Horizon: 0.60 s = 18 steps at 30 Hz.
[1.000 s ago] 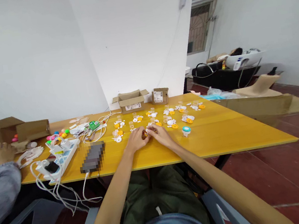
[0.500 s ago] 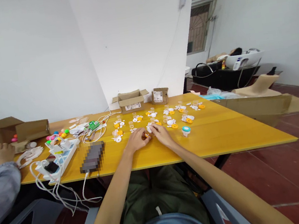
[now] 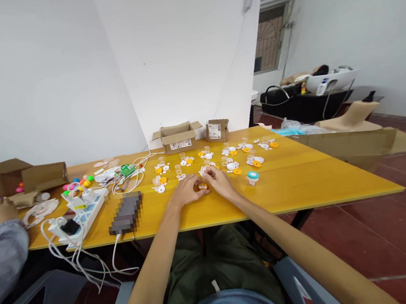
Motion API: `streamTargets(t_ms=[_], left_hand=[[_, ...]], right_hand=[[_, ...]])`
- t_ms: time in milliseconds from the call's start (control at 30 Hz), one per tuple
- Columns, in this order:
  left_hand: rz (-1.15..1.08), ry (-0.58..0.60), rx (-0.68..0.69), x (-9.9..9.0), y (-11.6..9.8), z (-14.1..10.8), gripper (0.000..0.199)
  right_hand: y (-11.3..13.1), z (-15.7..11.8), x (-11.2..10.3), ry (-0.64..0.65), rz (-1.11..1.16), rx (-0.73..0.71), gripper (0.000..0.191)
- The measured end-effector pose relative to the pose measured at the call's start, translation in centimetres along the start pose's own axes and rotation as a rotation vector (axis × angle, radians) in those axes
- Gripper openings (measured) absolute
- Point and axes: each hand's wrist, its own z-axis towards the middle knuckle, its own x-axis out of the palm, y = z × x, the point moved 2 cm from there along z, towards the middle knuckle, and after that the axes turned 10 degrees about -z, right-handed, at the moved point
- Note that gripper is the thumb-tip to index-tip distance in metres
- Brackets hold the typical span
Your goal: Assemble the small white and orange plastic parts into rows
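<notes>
My left hand (image 3: 186,191) rests low over the table, its thumb and fingers closed round the edge of a small orange round cap (image 3: 203,186). The inside of the cap faces up. Just to the right, my right hand (image 3: 218,180) has its fingers bent together in a pinch above small white plastic parts; what they grip, if anything, is too small to make out. Beyond both hands lie several groups of clear cups, white discs and orange caps (image 3: 237,171). A clear cup with a teal lid (image 3: 253,177) stands to the right of my right hand.
Two cardboard boxes (image 3: 179,144) stand against the wall. On the left are a phone (image 3: 125,213), a white power strip (image 3: 86,213) with trailing cables, and colourful balls (image 3: 85,182). Another person's hands (image 3: 3,211) work at the far left. The table's front edge runs below my forearms.
The orange cap in my left hand now lies flatter, its inside turned up. My right hand's fingers have moved slightly away from it. At far left, the other person's hands have shifted.
</notes>
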Motion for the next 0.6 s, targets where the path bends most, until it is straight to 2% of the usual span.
streamTargets(t_ms=[267,367,600], left_hand=[[-0.027,-0.099,-0.077,-0.35,-0.26,-0.35,0.026],[-0.036,-0.120,-0.047,-0.36,-0.22,-0.40,0.028],[0.011,-0.183,0.021,-0.46,0.09,-0.12,0.016]], right_hand=[[-0.17,-0.08,0.10,0.081,0.036,-0.024,0.018],[0.09,-0.14,0.28,0.101,0.059,-0.037,0.020],[0.69,-0.33,0.76,0.127,0.102,-0.081,0.021]])
